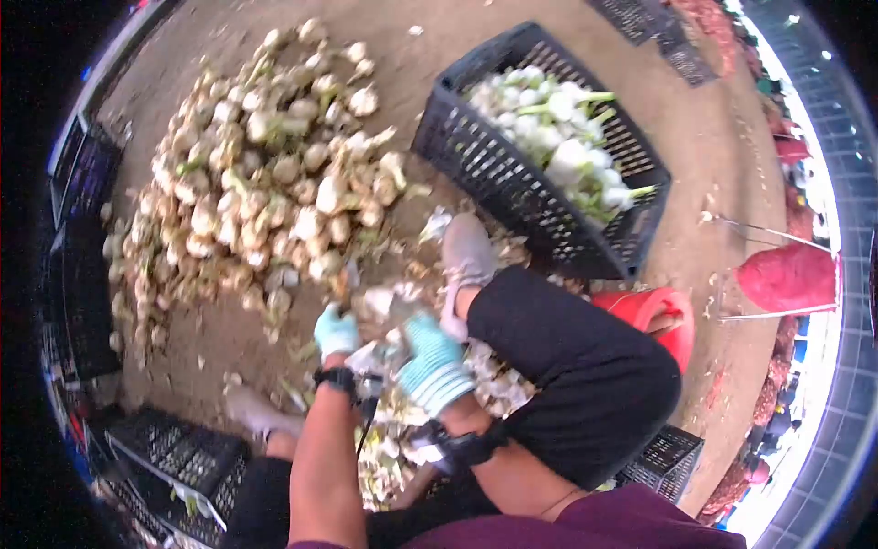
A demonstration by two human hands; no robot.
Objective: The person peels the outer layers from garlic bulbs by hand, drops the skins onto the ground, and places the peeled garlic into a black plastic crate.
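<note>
My left hand point(337, 333), in a pale teal glove, is closed with its fingers curled; what they hold, if anything, is hidden. Close beside it, my right hand point(432, 359) wears a matching striped glove. Its fingers bend inward and are blurred, and I cannot make out what they grip. Pale papery skins point(380, 300) lie just beyond both hands. More peelings point(498, 389) cover the ground beneath and between my legs. Ahead to the left spreads a large pile of unpeeled, onion-like bulbs point(265, 174) with dry stalks.
A black plastic crate point(494, 169) of white peeled bulbs point(558, 119) with green stems stands ahead right. By my right knee is a red bucket point(677, 343). Other black crates point(178, 453) sit at lower left. Farther right are a red-seated stool point(786, 277) and red sacks.
</note>
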